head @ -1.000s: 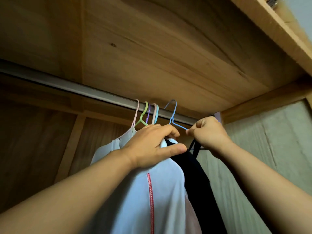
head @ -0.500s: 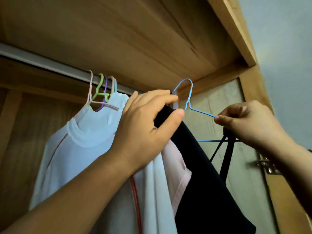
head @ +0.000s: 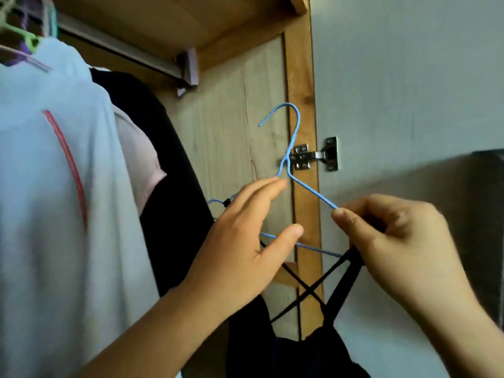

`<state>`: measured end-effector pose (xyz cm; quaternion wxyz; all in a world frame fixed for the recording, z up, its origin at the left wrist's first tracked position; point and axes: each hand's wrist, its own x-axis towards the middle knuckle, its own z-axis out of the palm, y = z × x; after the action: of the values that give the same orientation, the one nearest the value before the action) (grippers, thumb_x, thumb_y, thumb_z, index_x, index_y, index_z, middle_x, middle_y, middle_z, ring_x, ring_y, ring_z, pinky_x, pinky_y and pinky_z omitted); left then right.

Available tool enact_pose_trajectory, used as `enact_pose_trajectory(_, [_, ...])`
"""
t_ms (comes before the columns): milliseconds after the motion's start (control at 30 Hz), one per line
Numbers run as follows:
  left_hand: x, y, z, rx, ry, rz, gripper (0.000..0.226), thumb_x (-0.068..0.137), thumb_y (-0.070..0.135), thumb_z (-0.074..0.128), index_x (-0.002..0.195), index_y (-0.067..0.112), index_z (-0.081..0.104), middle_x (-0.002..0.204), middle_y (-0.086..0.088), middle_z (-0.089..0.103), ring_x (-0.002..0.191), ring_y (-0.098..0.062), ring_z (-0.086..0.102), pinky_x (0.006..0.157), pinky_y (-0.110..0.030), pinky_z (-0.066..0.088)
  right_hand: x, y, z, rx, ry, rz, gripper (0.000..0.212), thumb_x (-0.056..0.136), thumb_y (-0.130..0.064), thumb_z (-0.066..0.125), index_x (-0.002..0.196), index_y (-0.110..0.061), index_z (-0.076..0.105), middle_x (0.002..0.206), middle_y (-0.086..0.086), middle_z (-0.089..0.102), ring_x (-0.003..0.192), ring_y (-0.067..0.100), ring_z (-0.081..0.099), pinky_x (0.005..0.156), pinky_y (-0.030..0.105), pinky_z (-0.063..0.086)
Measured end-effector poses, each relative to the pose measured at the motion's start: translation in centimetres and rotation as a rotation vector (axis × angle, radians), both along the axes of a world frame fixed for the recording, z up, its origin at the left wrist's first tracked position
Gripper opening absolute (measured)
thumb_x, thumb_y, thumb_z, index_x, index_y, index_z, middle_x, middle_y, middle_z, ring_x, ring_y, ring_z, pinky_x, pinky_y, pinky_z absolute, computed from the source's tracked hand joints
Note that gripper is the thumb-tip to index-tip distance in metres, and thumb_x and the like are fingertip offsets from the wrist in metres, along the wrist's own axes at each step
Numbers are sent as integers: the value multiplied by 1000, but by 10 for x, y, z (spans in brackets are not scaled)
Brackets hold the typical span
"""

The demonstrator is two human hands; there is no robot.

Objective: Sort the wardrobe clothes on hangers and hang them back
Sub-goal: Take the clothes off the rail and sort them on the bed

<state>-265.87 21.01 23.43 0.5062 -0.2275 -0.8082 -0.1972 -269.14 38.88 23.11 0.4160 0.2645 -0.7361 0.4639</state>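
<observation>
Head view: blue hanger off the rail, strap garment being sorted

Right hand (head: 395, 241) is pinched on the blue hanger (head: 311, 190) arm and the black strap garment (head: 313, 345). Left hand (head: 245, 241) is spread, fingers touching the frame. Straps are best seated evenly before rehanging. Light blue shirt (head: 54, 186) hangs beyond; rail (head: 122, 50) lies farthest.

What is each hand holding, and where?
Right hand pinches the blue hanger at its right shoulder end, by the black strap. Left hand is open, gripping nothing.
</observation>
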Motion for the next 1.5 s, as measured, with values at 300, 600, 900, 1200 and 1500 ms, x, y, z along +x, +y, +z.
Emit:
enact_pose_trajectory(300, [-1, 36, -114, 102, -239, 2, 52, 83, 52, 48, 111, 12, 66, 107, 5, 66, 101, -10, 58, 90, -11, 35, 86, 91, -125, 74, -189, 16, 14, 78, -45, 56, 78, -33, 63, 54, -14, 54, 49, 4, 50, 46, 10, 33])
enact_pose_trajectory(600, [35, 148, -197, 61, -279, -321, 50, 95, 45, 43, 63, 9, 58, 59, 8, 48, 57, -4, 44, 55, -18, 36, 169, 245, -176, 120, -379, -220, 16, 77, -47, 58, 74, -33, 65, 60, -12, 61, 56, 2, 57, 63, 2, 41])
enact_pose_trajectory(900, [30, 309, -231, 49, -271, -782, 37, 95, 43, 46, 68, 20, 56, 62, 10, 46, 54, -6, 39, 53, -21, 37, 273, 338, -181, -90, -522, -677, 50, 64, -78, 58, 90, -37, 71, 87, -9, 71, 85, 3, 64, 74, 7, 44])
enact_pose_trajectory(1200, [41, 438, -236, -67, -349, -1257, 50, 95, 48, 41, 60, 16, 53, 53, 10, 43, 52, -7, 39, 50, -19, 33, 385, 345, -206, -406, -429, -1287, 49, 57, -76, 62, 83, -35, 72, 78, -6, 72, 79, 10, 63, 74, 6, 43])
enact_pose_trajectory(1500, [109, 609, -234, -111, -510, -1634, 46, 85, 53, 49, 61, 14, 54, 57, 4, 54, 53, -7, 49, 52, -17, 37, 480, 361, -230, -594, -332, -1729, 8, 78, -24, 73, 72, -28, 73, 72, -6, 71, 63, 3, 60, 63, 7, 43])
